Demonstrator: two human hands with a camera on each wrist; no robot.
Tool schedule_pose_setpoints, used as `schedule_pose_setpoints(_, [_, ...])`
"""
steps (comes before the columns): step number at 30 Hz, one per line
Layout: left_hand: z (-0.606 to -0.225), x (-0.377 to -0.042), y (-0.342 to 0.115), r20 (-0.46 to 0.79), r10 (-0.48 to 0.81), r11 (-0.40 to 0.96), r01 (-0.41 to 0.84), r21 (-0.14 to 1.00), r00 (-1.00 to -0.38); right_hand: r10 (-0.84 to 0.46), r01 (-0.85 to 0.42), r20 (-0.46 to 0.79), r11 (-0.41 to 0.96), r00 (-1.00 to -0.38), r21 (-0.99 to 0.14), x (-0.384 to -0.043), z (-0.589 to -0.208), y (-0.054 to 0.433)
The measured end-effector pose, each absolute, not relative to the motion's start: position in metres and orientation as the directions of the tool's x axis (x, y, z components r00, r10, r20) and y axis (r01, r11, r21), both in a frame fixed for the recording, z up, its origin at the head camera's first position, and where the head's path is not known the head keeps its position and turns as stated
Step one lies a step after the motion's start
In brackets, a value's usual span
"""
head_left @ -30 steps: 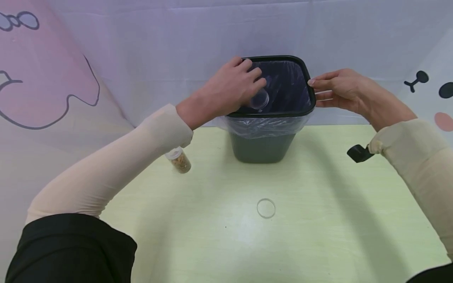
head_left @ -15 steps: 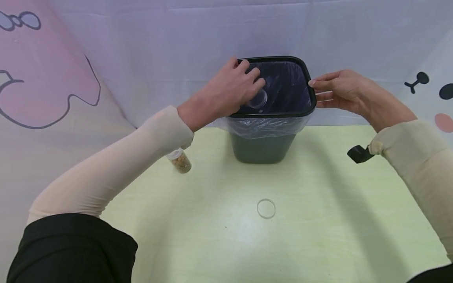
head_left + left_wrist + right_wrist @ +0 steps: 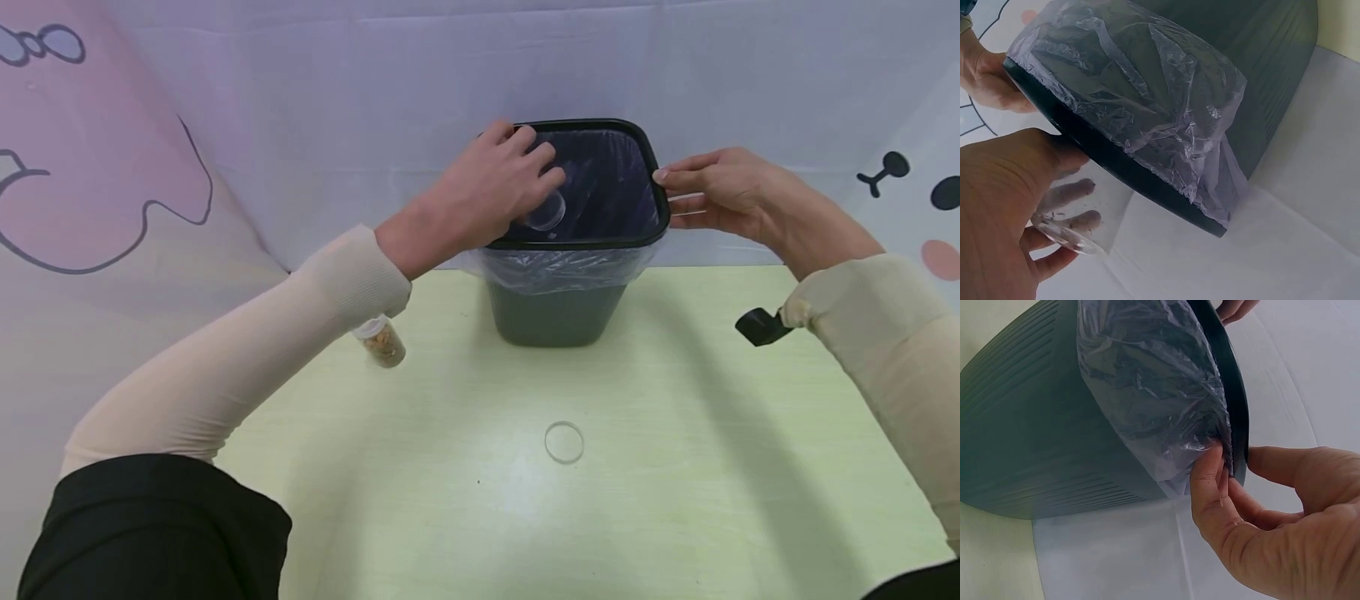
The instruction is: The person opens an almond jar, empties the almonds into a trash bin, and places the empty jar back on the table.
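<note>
A green trash can (image 3: 558, 315) with a black rim stands tilted at the table's far edge, lined with a thin clear plastic bag (image 3: 566, 268) folded over the rim. Over its left side, my left hand (image 3: 491, 190) grips a clear plastic container (image 3: 1110, 203), which has small dark specks in it. The container's round end shows inside the mouth of the can in the head view. On the opposite side my right hand (image 3: 738, 193) pinches the rim and bag, thumb on top and fingers beneath, as the right wrist view shows.
A small capped jar (image 3: 384, 343) of tan bits stands on the pale green table (image 3: 420, 483) by the left sleeve. A thin clear ring (image 3: 564, 442) lies near the middle. A white printed cloth (image 3: 360, 108) hangs behind the can.
The clear container in my left hand has shifted very slightly to the left within the can's mouth. My right hand keeps its place on the rim.
</note>
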State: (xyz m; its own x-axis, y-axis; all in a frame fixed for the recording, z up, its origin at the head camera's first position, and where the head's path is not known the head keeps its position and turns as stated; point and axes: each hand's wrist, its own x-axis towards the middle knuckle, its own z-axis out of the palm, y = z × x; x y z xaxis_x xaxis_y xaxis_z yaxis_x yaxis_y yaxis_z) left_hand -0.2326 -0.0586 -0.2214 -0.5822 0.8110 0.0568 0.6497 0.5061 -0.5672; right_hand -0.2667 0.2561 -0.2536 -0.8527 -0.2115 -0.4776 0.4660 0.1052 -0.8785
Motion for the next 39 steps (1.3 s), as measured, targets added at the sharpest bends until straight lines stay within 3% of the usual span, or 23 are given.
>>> schedule_pose_setpoints(5, [-0.224,-0.233,-0.059,0.109,0.801,0.543,0.638,-0.546,-0.589,-0.214,0.467,-0.477,0.101,-0.852,-0.879,-0.266,-0.254,0.256])
schedule_pose_setpoints(12, [-0.225,-0.235,-0.062,0.080,0.803,0.527,0.641,-0.559,-0.591,-0.210,0.465,-0.479,0.113,-0.853,-0.878,-0.266,-0.254,0.256])
schedule_pose_setpoints(24, [-0.228,-0.235,-0.077,0.235,0.748,0.658,0.643,-0.392,-0.621,-0.212,0.393,-0.403,0.087,-0.890,-0.915,-0.261,-0.261,0.255])
schedule_pose_setpoints(32, [-0.228,-0.234,-0.094,0.385,0.644,0.740,0.665,-0.095,-0.662,-0.213,0.295,-0.315,0.121,-0.925,-0.948,-0.253,-0.271,0.253])
schedule_pose_setpoints(39, [-0.238,-0.216,-0.110,0.504,0.533,0.683,0.697,0.218,-0.680,-0.201,0.206,-0.232,0.143,-0.952,-0.968,-0.246,-0.279,0.250])
